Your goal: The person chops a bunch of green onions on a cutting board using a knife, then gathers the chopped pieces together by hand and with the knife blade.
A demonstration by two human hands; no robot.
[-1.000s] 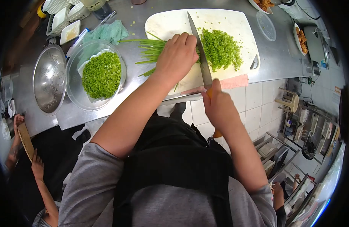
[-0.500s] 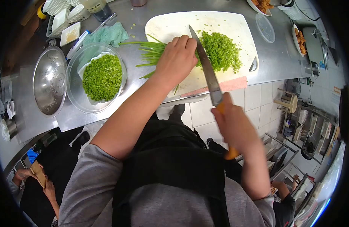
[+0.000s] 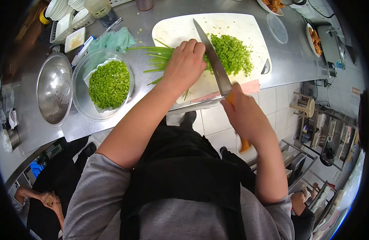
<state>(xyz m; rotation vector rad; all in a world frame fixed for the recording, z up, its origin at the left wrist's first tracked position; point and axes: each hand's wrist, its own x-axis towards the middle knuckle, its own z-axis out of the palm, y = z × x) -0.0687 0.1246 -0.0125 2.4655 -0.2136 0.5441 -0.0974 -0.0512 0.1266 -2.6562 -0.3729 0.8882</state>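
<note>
My left hand presses down on a bunch of green onions, fingers curled over the cut end. Its stalks stick out to the left across the white cutting board. In my right hand is a large kitchen knife with an orange handle, its blade slanting up and left right beside my left fingertips. Chopped green onion lies in a heap just right of the blade. Under the board's near edge shows a pink cloth.
Left of the board, a clear plastic bowl holds more chopped green onion, next to a steel colander. A green cloth lies behind it. A clear lid rests at right. A co-worker's hands show at lower left.
The knife and my right hand have moved up and away from me, the blade tip sliding farther across the board. My left hand stays on the green onions.
</note>
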